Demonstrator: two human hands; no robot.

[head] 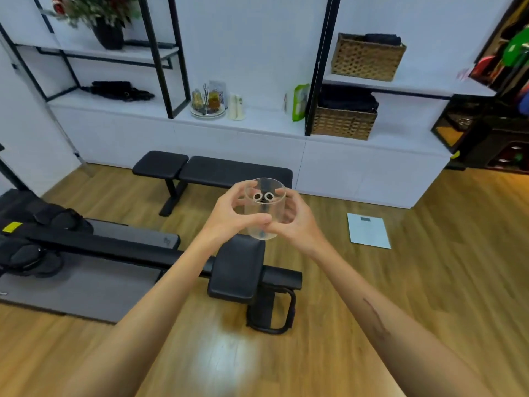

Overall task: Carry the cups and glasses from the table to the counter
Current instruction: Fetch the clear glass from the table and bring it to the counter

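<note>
White counter (pixel 257 124) across upper frame, wood floor below. My left hand (pixel 229 213) and right hand (pixel 297 222) curl fingers around glass (pixel 264 209) mid-frame; keep it upright, grip snug, walk steadily.

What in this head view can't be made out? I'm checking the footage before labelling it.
- Table: not in the head view.
- Glass: the left hand and right hand wrap its sides; whether it holds liquid is unclear.
- Jars on the round tray on the counter: too small and blurred to identify.
- Upper baskets: contents are only dark shapes.
- Right edge shelving: cut off, blurred.
</note>
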